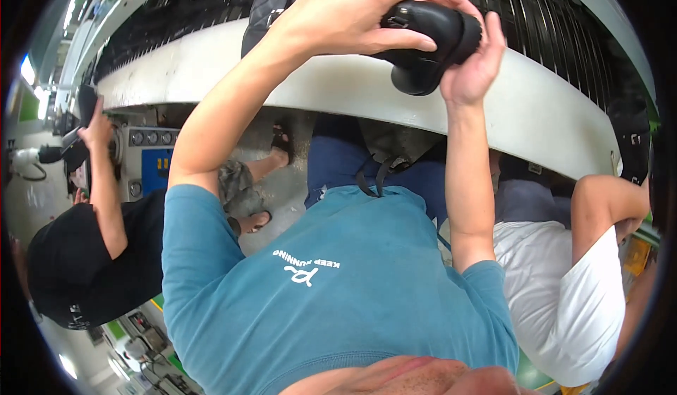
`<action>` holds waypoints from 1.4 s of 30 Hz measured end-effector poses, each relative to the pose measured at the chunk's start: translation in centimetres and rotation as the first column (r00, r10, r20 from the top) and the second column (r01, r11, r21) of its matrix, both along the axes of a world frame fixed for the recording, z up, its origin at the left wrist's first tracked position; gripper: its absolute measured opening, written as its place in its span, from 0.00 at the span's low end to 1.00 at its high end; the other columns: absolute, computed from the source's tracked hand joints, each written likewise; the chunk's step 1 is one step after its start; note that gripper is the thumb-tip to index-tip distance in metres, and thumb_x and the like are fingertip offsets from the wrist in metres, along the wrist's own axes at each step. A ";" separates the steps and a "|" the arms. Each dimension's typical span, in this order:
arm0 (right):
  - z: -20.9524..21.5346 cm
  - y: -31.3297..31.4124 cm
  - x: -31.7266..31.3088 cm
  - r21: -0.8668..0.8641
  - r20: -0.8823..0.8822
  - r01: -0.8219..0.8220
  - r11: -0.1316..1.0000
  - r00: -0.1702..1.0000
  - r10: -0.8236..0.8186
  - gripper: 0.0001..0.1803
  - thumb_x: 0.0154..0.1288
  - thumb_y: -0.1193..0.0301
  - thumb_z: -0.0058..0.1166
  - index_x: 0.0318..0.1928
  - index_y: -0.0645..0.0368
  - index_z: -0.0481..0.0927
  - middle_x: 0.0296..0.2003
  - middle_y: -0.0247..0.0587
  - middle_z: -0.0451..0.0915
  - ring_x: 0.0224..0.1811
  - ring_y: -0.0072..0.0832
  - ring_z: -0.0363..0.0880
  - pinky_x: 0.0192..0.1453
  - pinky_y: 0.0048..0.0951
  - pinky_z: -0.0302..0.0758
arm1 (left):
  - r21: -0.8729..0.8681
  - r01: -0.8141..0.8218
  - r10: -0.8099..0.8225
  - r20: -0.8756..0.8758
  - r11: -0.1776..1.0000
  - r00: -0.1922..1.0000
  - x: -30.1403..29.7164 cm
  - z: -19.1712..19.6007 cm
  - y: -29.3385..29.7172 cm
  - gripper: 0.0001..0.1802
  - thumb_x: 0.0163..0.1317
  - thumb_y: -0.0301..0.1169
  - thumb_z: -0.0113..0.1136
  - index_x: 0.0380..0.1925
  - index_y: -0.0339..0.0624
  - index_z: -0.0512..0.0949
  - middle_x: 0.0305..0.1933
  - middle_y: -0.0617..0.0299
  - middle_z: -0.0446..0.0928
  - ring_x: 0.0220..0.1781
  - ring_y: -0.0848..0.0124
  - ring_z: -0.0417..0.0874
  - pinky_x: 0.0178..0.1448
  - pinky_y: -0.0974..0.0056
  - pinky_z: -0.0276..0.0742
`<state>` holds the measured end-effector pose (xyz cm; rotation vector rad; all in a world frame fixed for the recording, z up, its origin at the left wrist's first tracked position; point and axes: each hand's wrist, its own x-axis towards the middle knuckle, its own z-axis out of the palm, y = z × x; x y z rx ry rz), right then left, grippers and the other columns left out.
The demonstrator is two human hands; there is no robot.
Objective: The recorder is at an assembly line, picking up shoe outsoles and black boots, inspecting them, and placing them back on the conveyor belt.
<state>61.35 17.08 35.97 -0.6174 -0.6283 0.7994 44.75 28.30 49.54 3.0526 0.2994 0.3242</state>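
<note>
A glossy black shoe [438, 32] with a thick, ridged sole is held up in front of me, over the pale edge of the work line. My left hand [352, 14] grips it from the left, with the thumb stretched along its side. On the right, my right hand [474, 60] cups the sole end, its palm turned toward the shoe and fingers curled behind it. A rounded black part hangs below, between my hands. Behind my left wrist shows a black quilted piece [271, 13]; whether it belongs to the same shoe I cannot tell.
The line's broad pale rim [543, 109] curves across in front of me, with dark metal rods [518, 4] beyond it. At left, a co-worker in black [99, 254] holds up a dark object near a control panel [150, 138]. Close on my right is a co-worker in white [557, 289].
</note>
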 end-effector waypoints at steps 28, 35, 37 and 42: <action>2.3 -0.6 -0.4 -0.132 0.382 0.226 0.965 0.910 -0.161 0.32 0.90 0.54 0.33 0.56 0.68 0.87 0.52 0.47 0.91 0.54 0.33 0.88 0.65 0.35 0.82 | -0.049 -0.004 0.016 0.248 0.999 0.969 -0.6 -1.4 -0.7 0.32 0.59 0.54 0.88 0.47 0.37 0.90 0.31 0.50 0.90 0.30 0.54 0.94 0.36 0.59 0.88; 2.5 -3.5 -1.8 -0.075 0.441 0.186 0.980 0.887 -0.135 0.28 0.89 0.59 0.36 0.56 0.69 0.85 0.50 0.50 0.90 0.55 0.35 0.89 0.66 0.36 0.82 | -0.053 0.197 -0.156 0.425 0.979 0.892 -1.9 -2.7 -1.5 0.32 0.57 0.58 0.87 0.47 0.43 0.91 0.29 0.56 0.87 0.29 0.54 0.91 0.33 0.55 0.83; 3.1 -4.7 -3.4 -0.015 0.539 0.276 0.961 0.811 -0.225 0.20 0.84 0.64 0.49 0.59 0.68 0.85 0.54 0.56 0.90 0.57 0.41 0.90 0.67 0.42 0.83 | -0.089 0.268 -0.200 0.456 0.959 0.867 -2.9 -5.4 -0.1 0.35 0.52 0.56 0.90 0.53 0.44 0.91 0.32 0.59 0.89 0.30 0.57 0.91 0.35 0.56 0.83; 2.3 -8.6 -3.1 0.037 0.973 0.209 0.977 0.214 -0.082 0.37 0.73 0.54 0.72 0.74 0.61 0.79 0.71 0.52 0.83 0.79 0.54 0.80 0.89 0.65 0.63 | -0.065 0.292 -0.242 0.406 0.954 0.881 -6.3 -10.1 0.0 0.34 0.49 0.33 0.84 0.61 0.48 0.90 0.62 0.61 0.93 0.64 0.60 0.94 0.60 0.54 0.83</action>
